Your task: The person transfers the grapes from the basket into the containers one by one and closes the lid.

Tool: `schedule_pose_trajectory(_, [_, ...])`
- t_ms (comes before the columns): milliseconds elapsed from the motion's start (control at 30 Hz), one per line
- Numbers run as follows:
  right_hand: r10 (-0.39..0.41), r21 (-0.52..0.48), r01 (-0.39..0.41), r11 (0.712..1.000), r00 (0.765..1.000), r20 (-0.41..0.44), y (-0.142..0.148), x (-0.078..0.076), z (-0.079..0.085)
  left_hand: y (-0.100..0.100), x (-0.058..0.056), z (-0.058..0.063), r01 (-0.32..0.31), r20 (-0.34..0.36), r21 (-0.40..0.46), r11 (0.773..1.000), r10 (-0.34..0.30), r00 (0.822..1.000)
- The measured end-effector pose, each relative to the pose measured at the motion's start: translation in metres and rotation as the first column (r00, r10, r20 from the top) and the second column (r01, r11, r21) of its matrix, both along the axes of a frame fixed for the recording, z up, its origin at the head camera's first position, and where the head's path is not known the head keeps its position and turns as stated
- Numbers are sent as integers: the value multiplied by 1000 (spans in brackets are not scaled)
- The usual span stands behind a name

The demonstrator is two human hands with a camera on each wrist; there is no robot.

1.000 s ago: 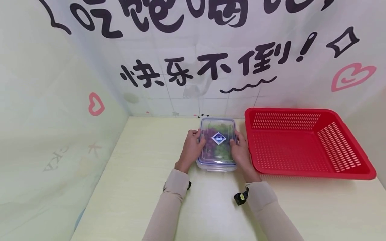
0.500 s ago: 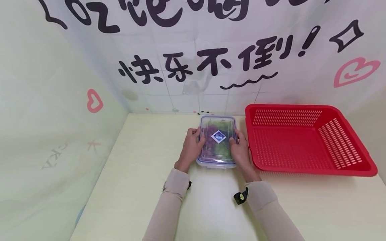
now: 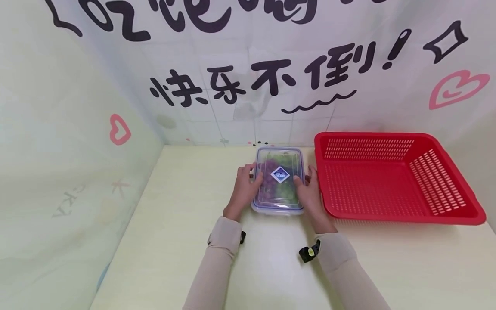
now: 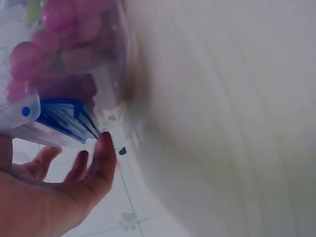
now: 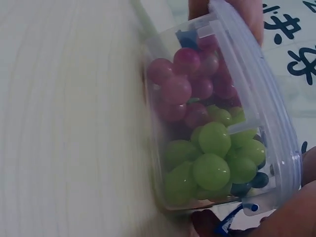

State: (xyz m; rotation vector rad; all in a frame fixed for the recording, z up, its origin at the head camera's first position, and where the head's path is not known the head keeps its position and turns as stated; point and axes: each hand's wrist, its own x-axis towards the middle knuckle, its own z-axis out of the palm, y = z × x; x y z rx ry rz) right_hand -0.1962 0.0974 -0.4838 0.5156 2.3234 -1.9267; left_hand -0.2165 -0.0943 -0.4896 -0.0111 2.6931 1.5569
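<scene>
A clear food container with a lid sits on the table between my hands, holding pink grapes and green grapes. A diamond-shaped blue and white label marks its lid. My left hand is at the left side, thumb on the lid edge. In the left wrist view a blue-lined side latch is swung outward, and a fingertip touches its end. My right hand is at the right side, thumb on the lid, fingers by another blue-lined latch, which also stands out from the wall.
A red plastic basket with slotted sides stands just right of my right hand. Behind the pale table rises a white printed sheet with black lettering. Another pale sheet borders the table on the left.
The fingers of both hands have moved slightly outward from the container's sides, the right more clearly. The thumbs stay on the lid. The head view has tilted a little downward.
</scene>
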Motion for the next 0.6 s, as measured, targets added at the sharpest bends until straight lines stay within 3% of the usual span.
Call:
schedule_pose_trajectory(267, [30,-56,-24,998,994,103,2,-2,3,-4,-2,4,-37,193,58,998,25,981])
schedule_pose_trajectory(600, [9,-107,4,994,993,120,4,-3,5,-2,-4,4,-79,224,1,997,77,972])
